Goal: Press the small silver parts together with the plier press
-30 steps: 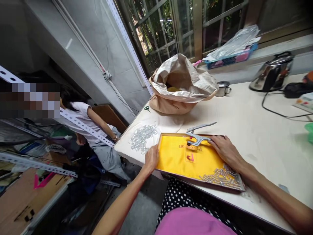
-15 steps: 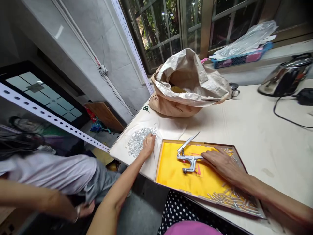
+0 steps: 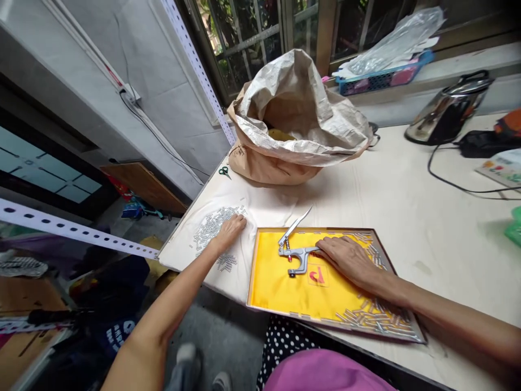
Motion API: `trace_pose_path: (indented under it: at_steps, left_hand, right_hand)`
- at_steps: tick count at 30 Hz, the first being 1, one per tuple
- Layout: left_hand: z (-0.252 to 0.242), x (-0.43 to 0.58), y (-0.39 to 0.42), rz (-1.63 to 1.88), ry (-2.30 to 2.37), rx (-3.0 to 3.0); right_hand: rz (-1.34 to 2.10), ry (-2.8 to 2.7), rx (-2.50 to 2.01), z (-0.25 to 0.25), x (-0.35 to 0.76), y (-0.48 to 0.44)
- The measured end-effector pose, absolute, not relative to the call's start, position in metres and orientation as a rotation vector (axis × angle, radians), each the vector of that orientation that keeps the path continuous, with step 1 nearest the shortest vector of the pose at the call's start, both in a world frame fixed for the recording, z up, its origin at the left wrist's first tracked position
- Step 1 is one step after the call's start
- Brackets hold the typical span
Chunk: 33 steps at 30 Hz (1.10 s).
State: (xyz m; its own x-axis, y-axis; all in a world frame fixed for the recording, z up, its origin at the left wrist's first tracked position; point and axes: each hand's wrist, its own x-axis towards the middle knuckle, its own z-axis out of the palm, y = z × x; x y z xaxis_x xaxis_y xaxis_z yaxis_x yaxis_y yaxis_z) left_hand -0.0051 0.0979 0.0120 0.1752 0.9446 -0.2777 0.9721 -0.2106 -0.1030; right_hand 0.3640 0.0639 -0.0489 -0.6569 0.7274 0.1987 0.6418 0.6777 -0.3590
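Silver-grey snap-fastener pliers point(image 3: 300, 254), upper lever point(image 3: 296, 224) raised, over yellow-lined tray point(image 3: 277, 290); right hand point(image 3: 348, 262) gripping lower handle point(image 3: 312, 250); left hand point(image 3: 232, 231) at heap of shiny metal pins point(image 3: 209, 227), can't tell whether holding any

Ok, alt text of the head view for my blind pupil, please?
A person's left hand lies over a heap of small metal pieces; their right hand holds a plier-like tool over a yellow-lined tray. An open paper bag stands behind.

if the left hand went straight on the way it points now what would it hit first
Probably the near side of the brown paper bag, beyond the left hand and slightly right, though its height above the table is hard to judge.
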Motion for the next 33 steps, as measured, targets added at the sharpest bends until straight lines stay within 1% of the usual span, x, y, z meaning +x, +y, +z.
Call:
trace_pose_path:
  at_steps: [5, 12, 21, 23, 25, 28, 30, 33]
  left_hand:
    - [0.009, -0.008, 0.103, -0.331, 1.907, 2.351]
    - [0.008, -0.007, 0.104, -0.330, 1.887, 2.354]
    - [0.015, 0.001, 0.105, -0.241, 1.947, 2.247]
    - [0.018, 0.007, 0.103, -0.095, 1.948, 2.224]
    - [0.021, 0.020, 0.096, 0.183, 1.936, 2.093]
    - [0.021, 0.050, 0.073, 0.594, 1.768, 1.652]
    - [0.017, 0.074, 0.052, 0.705, 1.627, 1.361]
    - [0.006, 0.104, 0.025, 0.766, 1.555, 1.052]
  right_hand:
    - [0.279, -2.557, -1.157, -0.056, 0.365, 0.060]
    - [0.038, -2.568, -1.157, -0.061, 0.362, 0.062]
    - [-0.009, -2.596, -1.140, -0.060, 0.360, 0.068]
    - [-0.038, -2.586, -1.145, -0.061, 0.359, 0.069]
    - [-0.062, -2.575, -1.151, -0.062, 0.358, 0.070]
    - [-0.077, -2.572, -1.151, -0.061, 0.357, 0.070]
    - [-0.079, -2.582, -1.148, -0.059, 0.357, 0.070]
    - [-0.083, -2.602, -1.157, -0.057, 0.357, 0.069]
